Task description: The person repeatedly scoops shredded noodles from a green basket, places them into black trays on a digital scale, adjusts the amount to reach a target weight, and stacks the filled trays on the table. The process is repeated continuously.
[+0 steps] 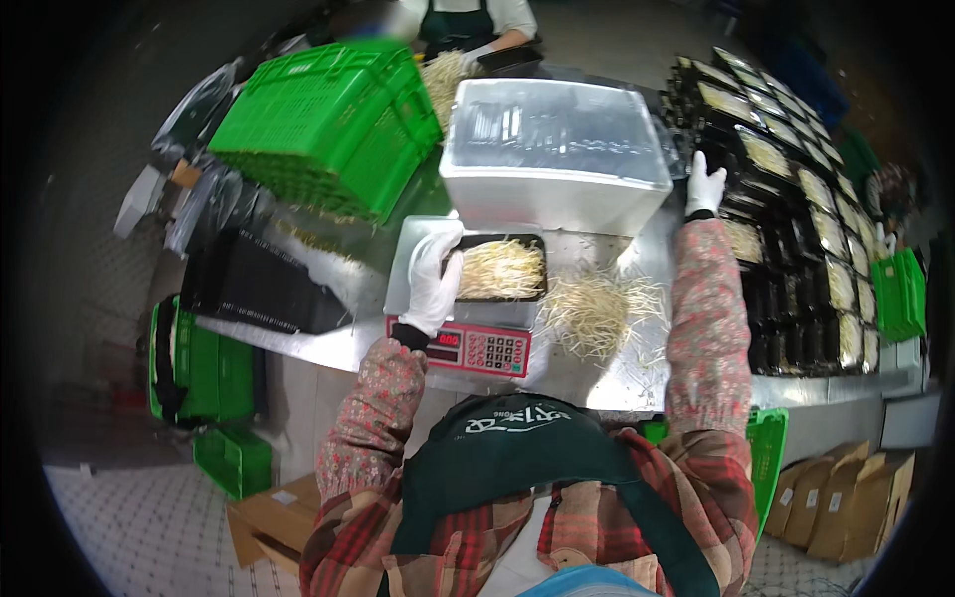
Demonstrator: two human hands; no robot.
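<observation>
Black tray (538,241), filled with pale sprouts (502,269), rests on the red-fronted scale (482,350). Left gloved hand (434,284) touches the tray's left edge; whether it clamps cannot be determined. Right gloved hand (705,187) is positioned beside the stacked packs (764,154); its grip likewise cannot be determined.

A tray (544,267) lies on the scale (487,350) beside the left hand (435,284); stacked packs (828,231) stand right of the right hand (705,187).

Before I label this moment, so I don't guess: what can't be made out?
All in head view:
Left end of the black tray: hidden by the left hand.
Whether the right hand grips anything: too small and dark.
Tabletop under loose sprouts: covered.
Text on box labels: too small.
</observation>
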